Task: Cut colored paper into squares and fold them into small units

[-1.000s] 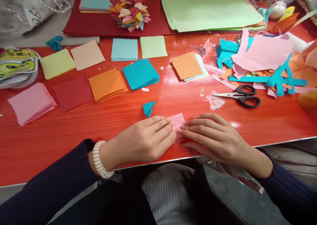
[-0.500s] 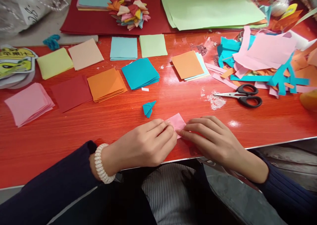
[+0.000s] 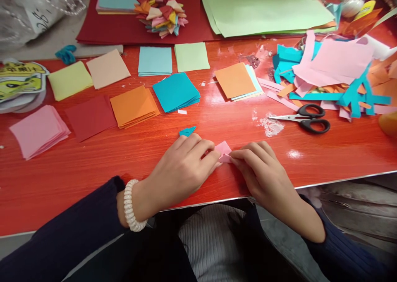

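Note:
A small pink sheet of paper (image 3: 223,148) lies near the table's front edge, its lower part folded up. My left hand (image 3: 189,166) grips its left side, thumb below and fingers bent over it. At the right corner, my right hand (image 3: 263,166) pinches the paper between thumb and forefinger. Just beyond my left fingers lies a folded blue paper piece (image 3: 187,131), partly covered by that hand.
Stacks of square paper, among them blue (image 3: 176,92), orange (image 3: 134,107), red (image 3: 91,117) and pink (image 3: 39,131), spread to the left. Black-handled scissors (image 3: 305,118) lie right, below a heap of paper scraps (image 3: 335,67). A folded-paper ring (image 3: 161,13) sits at the back.
The pink paper's lower edge has been folded upward. My left hand has shifted over part of the blue piece, and my right fingers have closed into a pinch on the paper.

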### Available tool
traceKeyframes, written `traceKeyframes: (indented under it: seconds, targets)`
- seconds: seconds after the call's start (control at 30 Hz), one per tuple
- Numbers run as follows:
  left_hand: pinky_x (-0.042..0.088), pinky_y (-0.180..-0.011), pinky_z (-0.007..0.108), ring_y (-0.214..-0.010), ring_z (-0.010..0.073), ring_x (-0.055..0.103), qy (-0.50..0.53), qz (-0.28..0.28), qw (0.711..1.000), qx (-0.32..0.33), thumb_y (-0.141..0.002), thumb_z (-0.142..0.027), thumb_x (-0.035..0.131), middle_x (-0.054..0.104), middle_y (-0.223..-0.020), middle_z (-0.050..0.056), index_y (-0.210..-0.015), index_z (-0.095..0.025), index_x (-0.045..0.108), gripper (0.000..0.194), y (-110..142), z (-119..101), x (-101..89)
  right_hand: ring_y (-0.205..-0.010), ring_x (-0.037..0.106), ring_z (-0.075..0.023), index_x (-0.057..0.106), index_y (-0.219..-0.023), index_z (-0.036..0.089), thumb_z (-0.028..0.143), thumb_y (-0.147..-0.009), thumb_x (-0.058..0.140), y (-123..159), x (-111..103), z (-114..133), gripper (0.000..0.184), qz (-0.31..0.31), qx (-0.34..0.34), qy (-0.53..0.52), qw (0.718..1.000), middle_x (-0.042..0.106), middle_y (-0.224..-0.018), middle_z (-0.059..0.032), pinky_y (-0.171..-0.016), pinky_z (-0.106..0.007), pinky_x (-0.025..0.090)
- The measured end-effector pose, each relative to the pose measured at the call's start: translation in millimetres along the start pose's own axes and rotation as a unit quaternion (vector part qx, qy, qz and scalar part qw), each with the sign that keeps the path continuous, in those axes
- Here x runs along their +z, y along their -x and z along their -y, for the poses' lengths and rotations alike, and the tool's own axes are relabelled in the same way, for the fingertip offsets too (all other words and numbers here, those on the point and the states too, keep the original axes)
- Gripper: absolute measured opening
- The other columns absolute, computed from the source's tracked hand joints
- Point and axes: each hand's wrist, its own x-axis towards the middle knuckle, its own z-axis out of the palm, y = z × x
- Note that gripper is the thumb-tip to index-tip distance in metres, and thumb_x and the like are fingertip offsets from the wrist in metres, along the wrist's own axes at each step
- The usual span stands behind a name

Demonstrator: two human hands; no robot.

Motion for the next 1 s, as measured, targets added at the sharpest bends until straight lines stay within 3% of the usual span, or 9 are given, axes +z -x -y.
traceKeyframes:
  seconds: [0.2,0.43,0.73,1.0]
  targets:
    - [0.036,-0.068,0.034,-0.076,0.0197,0.047,-0.024,0.015,0.999,-0.032,-0.091,-0.026,0.041,0.058,-0.081,0.007,-0.088,-0.013,0.060,0.023,-3.8,-2.0,1.7,-0.077,0.050,-0.0213,0.051,-0.096,0.018,0.018,-0.089,0.044,-3.6,2.5,5.2,0.010,-0.029,0.062,-0.006,0.998,0.060,-0.083,-0.0073,-0.070,-0.036,0.043]
    - [0.030,-0.061,0.034,-0.069,0.0195,0.045,-0.036,0.002,0.996,-0.080,-0.092,-0.026,0.038,0.055,-0.070,0.006,-0.075,-0.014,0.056,0.026,-12.2,-7.9,3.8,-0.071,0.051,-0.0212,0.051,-0.086,0.018,0.020,-0.088,0.045,-11.0,8.0,10.7,0.007,-0.067,0.093,0.039,0.993,0.060,-0.076,-0.0065,-0.064,-0.035,0.041]
    - [0.029,-0.059,0.034,-0.065,0.0200,0.045,-0.078,-0.003,0.992,-0.094,-0.092,-0.027,0.038,0.052,-0.063,0.006,-0.070,-0.015,0.053,0.029,-19.6,-12.4,5.9,-0.067,0.056,-0.0197,0.052,-0.084,0.018,0.025,-0.090,0.043,-14.8,12.1,13.5,0.013,-0.082,0.115,0.095,0.985,0.062,-0.074,-0.0062,-0.059,-0.031,0.038]
    - [0.032,-0.060,0.035,-0.067,0.0218,0.047,-0.073,0.028,0.992,-0.096,-0.089,-0.020,0.041,0.053,-0.065,0.006,-0.069,-0.016,0.052,0.023,-21.7,-12.1,4.0,-0.063,0.055,-0.0143,0.054,-0.092,0.019,0.028,-0.089,0.049,-10.9,4.8,8.4,0.011,-0.053,0.130,0.007,0.990,0.060,-0.074,-0.0024,-0.055,-0.026,0.038]
